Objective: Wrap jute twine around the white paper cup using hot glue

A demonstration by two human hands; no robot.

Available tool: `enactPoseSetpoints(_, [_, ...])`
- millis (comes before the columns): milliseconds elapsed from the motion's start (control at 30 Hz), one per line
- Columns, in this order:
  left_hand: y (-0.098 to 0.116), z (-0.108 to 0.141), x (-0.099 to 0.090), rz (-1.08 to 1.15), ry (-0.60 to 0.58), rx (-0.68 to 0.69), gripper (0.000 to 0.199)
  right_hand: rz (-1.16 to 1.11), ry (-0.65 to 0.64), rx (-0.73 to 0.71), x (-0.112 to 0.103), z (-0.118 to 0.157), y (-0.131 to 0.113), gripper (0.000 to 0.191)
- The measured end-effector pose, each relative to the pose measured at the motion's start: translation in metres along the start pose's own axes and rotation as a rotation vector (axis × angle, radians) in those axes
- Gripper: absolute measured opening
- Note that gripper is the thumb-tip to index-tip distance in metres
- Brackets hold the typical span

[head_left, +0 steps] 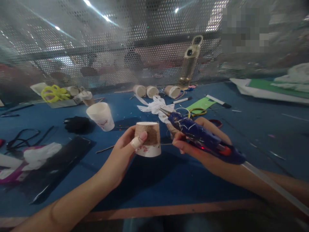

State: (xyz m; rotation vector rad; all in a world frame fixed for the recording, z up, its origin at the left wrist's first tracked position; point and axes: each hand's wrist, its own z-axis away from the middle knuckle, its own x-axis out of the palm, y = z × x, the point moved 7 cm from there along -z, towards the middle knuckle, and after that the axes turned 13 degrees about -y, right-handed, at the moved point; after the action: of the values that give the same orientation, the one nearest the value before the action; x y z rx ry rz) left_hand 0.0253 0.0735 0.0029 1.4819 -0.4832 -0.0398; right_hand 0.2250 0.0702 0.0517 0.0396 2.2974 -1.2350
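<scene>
My left hand [129, 145] is closed around an upside-down paper cup [149, 150], its thumb pressed on the front. Brown twine [153, 133] wraps most of the cup's side; a white band with red floral print shows below it. From the cup a strand of twine runs taut to the pinched fingers of my right hand [185, 143]. That same hand also holds a blue hot glue gun [200, 132], its metal nozzle pointing up and left, a long clear glue stick [270, 185] sticking out of its back. A small red light glows on the gun.
A stack of paper cups [101, 116] stands to the left. Behind lie twine-wrapped cups [152, 92], crumpled white material [156, 106], yellow-handled scissors [198, 112] and a marker [182, 100]. A bottle [189, 67] stands by the perforated metal panel [108, 61]. A black pouch [62, 167] lies near left.
</scene>
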Motion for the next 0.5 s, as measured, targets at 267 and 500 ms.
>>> enactPoseSetpoints(267, [-0.003, 0.001, 0.003, 0.064, -0.059, -0.021, 0.036, -0.081, -0.020, 0.014, 0.002, -0.001, 0.007, 0.017])
enactPoseSetpoints(500, [-0.001, 0.002, 0.011, 0.094, -0.120, -0.035, 0.034, -0.108, -0.019, 0.056, 0.005, -0.002, 0.007, 0.017])
